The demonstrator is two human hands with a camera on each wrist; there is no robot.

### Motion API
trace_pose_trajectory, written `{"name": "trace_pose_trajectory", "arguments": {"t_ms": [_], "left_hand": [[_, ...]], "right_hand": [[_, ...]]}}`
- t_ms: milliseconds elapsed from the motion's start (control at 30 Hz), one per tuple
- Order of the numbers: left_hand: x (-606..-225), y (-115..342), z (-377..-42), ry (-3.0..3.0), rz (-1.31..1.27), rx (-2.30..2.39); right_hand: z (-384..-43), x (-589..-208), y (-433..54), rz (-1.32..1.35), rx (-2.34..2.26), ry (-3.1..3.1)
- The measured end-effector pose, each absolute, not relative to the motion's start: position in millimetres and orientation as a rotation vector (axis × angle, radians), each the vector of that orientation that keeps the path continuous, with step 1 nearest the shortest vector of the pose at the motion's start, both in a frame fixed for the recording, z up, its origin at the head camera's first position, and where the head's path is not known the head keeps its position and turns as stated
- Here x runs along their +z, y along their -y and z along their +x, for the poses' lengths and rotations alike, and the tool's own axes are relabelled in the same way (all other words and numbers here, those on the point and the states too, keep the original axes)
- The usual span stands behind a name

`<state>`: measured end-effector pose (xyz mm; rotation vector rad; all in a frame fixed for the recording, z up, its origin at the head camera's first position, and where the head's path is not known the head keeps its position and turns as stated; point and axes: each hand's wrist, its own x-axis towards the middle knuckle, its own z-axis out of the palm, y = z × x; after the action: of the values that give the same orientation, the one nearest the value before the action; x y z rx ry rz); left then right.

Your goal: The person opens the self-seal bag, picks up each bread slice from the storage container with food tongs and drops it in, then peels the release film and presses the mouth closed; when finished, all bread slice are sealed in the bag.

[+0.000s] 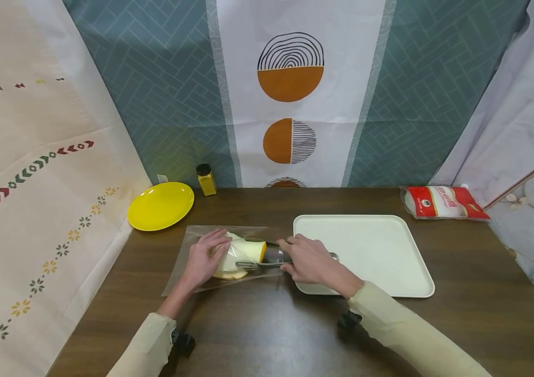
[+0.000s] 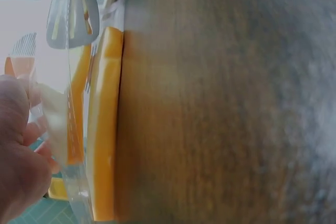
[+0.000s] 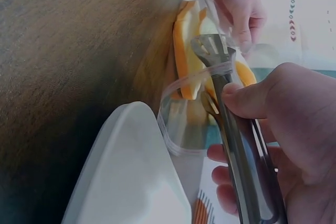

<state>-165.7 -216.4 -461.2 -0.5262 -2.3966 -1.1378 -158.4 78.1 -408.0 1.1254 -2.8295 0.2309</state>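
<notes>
A clear plastic bag lies on the brown table with pale slices with orange rinds inside it. My left hand rests on top of the bag, fingers laid over the slices. My right hand grips metal tongs whose tips reach through the bag's mouth to the slices. In the right wrist view the tongs pass through the bag's rim, with their slotted tip against the slices. The left wrist view shows the slices on edge, the tong tip and my left hand.
A cream tray sits just right of the bag, under my right wrist. At the back left stand a yellow plate and a small yellow spice jar. A red and white packet lies at the back right. Patterned cloths hang around the table.
</notes>
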Motion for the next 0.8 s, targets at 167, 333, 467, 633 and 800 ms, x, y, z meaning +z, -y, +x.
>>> {"name": "trace_pose_trajectory", "arguments": {"t_ms": [167, 333, 467, 633, 800], "left_hand": [[-458, 216, -165, 2.403, -0.512, -1.139], [-457, 216, -165, 2.412, -0.503, -1.126], [-455, 215, -166, 2.411, -0.512, -1.137], [-453, 214, -167, 2.401, -0.525, -1.158], [-453, 213, -167, 2.388, -0.551, -1.148]], "right_hand": [[-162, -411, -76, 1.129, 0.281, 2.850], [-164, -413, -73, 1.140, 0.308, 2.868], [-165, -412, -70, 1.141, 0.308, 2.871], [-165, -410, -66, 1.146, 0.298, 2.873], [-167, -408, -60, 1.150, 0.268, 2.866]]}}
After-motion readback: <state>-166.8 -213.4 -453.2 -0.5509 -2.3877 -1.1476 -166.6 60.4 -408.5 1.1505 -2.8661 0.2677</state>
